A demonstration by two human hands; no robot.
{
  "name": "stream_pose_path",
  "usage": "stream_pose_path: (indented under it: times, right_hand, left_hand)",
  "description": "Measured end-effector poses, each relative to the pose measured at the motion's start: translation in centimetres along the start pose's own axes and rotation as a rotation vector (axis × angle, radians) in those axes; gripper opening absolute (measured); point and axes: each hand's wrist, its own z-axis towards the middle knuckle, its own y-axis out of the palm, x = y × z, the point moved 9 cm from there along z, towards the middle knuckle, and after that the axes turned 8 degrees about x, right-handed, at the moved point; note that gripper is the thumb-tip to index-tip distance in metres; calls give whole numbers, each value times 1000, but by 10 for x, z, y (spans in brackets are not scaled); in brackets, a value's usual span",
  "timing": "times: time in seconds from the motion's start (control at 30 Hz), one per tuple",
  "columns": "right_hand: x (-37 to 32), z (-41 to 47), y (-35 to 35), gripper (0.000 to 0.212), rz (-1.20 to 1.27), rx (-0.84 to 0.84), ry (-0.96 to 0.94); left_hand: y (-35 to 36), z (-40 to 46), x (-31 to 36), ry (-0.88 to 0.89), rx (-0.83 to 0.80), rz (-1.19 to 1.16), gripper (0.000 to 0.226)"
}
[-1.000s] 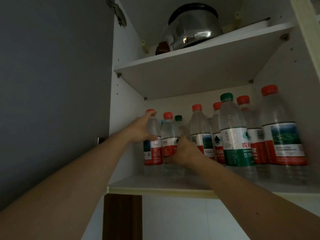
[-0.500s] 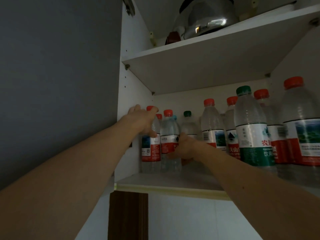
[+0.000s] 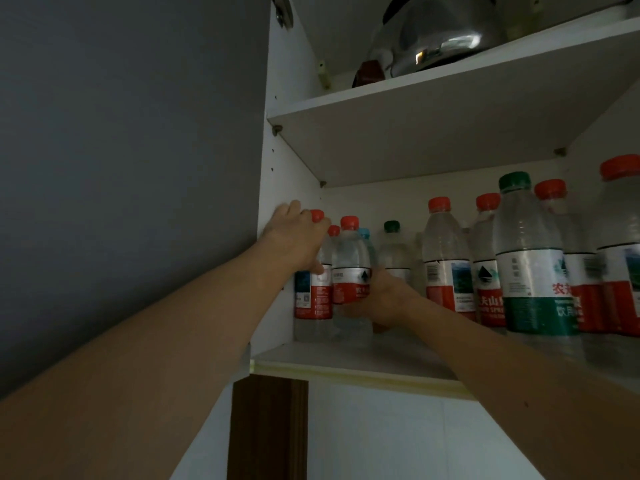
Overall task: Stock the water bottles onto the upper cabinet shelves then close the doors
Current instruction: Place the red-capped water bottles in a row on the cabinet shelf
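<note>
Water bottles stand upright on the lower cabinet shelf [image 3: 346, 362], doors not yet closed. Step in hand: seating the far-left pair. Left hand [image 3: 298, 237] wraps the neck of the leftmost red-capped bottle [image 3: 313, 299], against the cabinet's left wall. Right hand [image 3: 388, 299] holds the next bottle [image 3: 349, 265] low on its body. Next move calls for letting go without tipping neighbours. Count, partly hidden: about seven red caps, two green, one blue.

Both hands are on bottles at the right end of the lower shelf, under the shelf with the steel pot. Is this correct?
Not quite: the head view shows the left hand and right hand on bottles at the left end of the lower shelf, under the steel pot.
</note>
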Motion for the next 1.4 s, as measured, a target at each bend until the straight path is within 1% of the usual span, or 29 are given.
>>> stream_pose_path:
  times: [0.03, 0.07, 0.13, 0.17, 0.2, 0.27, 0.33, 0.37, 0.47, 0.53, 0.6, 0.67, 0.73, 0.8, 0.87, 0.97, 1.07, 1.13, 1.2, 1.3, 1.4]
  right_hand:
    - [-2, -3, 0, 62, -7, -9, -17]
    - [-3, -5, 1, 54, -5, -21, -28]
    - [-6, -15, -1, 29, -2, -44, -48]
    - [-8, -19, -5, 24, -12, -32, -66]
    - [-11, -24, -13, 26, -33, 11, -86]
    - [-19, -35, -40, 23, -114, 157, -132]
    - [-29, -52, -70, 31, -191, 306, -186]
    - [-35, -62, -87, 31, -221, 396, -233]
    - [-55, -106, -142, 20, -275, 699, -408]
    - [-56, -133, -171, 19, -344, 870, -442]
    - [-47, -151, -191, 24, -418, 946, -402]
    - [-30, -157, -199, 38, -495, 903, -290]
    - [-7, -156, -201, 55, -488, 792, -111]
    - [11, -157, -196, 69, -424, 683, 14]
    - [22, -159, -189, 76, -402, 610, 73]
    - [35, -162, -179, 84, -408, 572, 110]
    - [42, -162, -174, 99, -410, 560, 129]
    - [43, -161, -173, 107, -429, 557, 122]
    - [42, -160, -173, 113, -440, 555, 102]
    - [43, -156, -174, 115, -438, 546, 70]
    - [44, -150, -172, 118, -430, 519, 54]
  left_hand:
    - [-1, -2, -1, 3, 8, 3, 85]
    - [-4, -3, -2, 2, 19, -4, 83]
    - [-12, -6, -4, -19, 55, -42, 72]
    - [-19, -7, -6, -40, 88, -75, 65]
    - [-26, -7, -7, -65, 128, -126, 57]
    - [-42, -7, -7, -121, 216, -296, 52]
    - [-55, -6, -6, -196, 295, -555, 56]
    - [-60, -5, -4, -230, 333, -690, 56]
    - [-69, -3, 12, -280, 419, -979, 47]
    - [-71, -2, 31, -253, 422, -1071, 46]
    - [-75, -1, 55, -184, 425, -1073, 47]
    - [-78, 0, 75, -147, 429, -1087, 52]
    - [-74, 3, 90, -180, 388, -1156, 65]
    - [-61, 6, 108, -227, 272, -1255, 85]
    - [-46, 6, 126, -241, 154, -1378, 103]
    - [-33, 4, 148, -221, 82, -1513, 118]
    - [-32, 1, 163, -206, 88, -1584, 127]
    - [-31, 2, 167, -204, 83, -1624, 129]
    - [-31, 3, 167, -202, 69, -1624, 128]
    - [-34, 5, 165, -181, 37, -1611, 126]
    - [-35, 3, 156, -172, 7, -1501, 125]
